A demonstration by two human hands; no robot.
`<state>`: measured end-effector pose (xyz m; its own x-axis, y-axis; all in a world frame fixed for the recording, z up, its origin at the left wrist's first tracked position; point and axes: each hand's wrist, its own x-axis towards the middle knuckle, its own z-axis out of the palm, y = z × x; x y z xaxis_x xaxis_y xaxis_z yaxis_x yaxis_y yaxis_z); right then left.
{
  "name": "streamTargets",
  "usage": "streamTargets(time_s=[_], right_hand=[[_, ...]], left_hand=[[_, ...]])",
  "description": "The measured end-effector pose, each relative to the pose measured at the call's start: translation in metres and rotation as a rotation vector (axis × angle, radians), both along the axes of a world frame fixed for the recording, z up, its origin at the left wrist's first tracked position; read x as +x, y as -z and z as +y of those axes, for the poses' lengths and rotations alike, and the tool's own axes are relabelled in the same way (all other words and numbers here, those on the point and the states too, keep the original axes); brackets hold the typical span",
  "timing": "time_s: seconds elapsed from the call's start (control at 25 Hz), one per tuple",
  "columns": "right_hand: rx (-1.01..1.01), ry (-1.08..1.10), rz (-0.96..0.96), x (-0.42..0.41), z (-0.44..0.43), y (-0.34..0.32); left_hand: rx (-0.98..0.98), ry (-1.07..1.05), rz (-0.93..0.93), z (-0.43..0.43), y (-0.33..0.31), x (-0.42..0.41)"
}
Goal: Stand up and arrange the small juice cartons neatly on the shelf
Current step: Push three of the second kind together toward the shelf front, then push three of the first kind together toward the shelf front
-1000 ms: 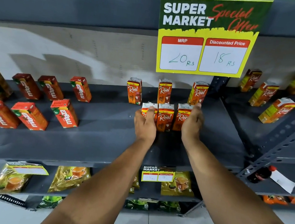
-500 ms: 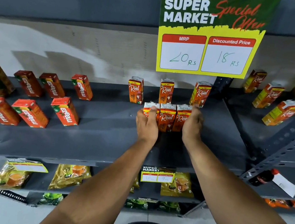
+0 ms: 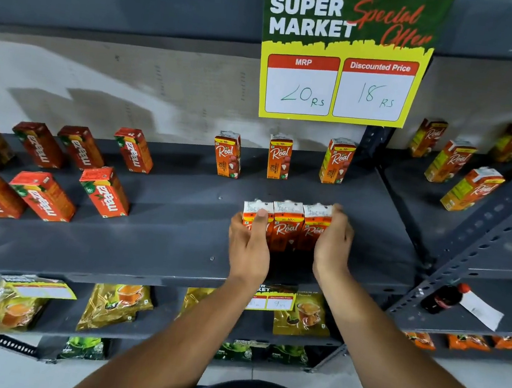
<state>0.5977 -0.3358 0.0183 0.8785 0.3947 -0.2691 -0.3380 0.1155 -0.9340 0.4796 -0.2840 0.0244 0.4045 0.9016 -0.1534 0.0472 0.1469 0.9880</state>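
Three small orange "Real" juice cartons (image 3: pixel 286 226) stand upright side by side, touching, near the front of the grey shelf (image 3: pixel 161 246). My left hand (image 3: pixel 248 247) presses the left end of this row, thumb on the left carton's face. My right hand (image 3: pixel 334 242) cups the right end. The row is squeezed between both hands. Behind it, three more Real cartons stand apart along the back: left (image 3: pixel 227 155), middle (image 3: pixel 279 158), right (image 3: pixel 336 161).
Red Maaza cartons (image 3: pixel 104 196) stand tilted in two rows on the shelf's left. A price sign (image 3: pixel 345 59) hangs above. More Real cartons (image 3: pixel 471 188) sit on the right-hand shelf, a dark bottle (image 3: pixel 442 297) below them. Tea packets (image 3: pixel 115 302) fill the lower shelf.
Both hands have drawn the row of three cartons toward the shelf's front, away from the back row. The cartons stay pressed together.
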Motion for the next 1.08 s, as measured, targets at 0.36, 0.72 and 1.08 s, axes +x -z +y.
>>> streamTargets(time_s=[0.36, 0.72, 1.08], right_hand=[[0.068, 0.042, -0.06, -0.022, -0.028, 0.004], [0.195, 0.157, -0.185, -0.018, -0.04, -0.005], [0.137, 0.381, -0.62, -0.047, -0.04, -0.016]], left_hand=[[0.026, 0.051, 0.001, -0.024, -0.001, -0.022], [0.001, 0.131, -0.122, -0.017, -0.002, -0.05], [0.076, -0.009, -0.164, 0.024, 0.005, -0.131]])
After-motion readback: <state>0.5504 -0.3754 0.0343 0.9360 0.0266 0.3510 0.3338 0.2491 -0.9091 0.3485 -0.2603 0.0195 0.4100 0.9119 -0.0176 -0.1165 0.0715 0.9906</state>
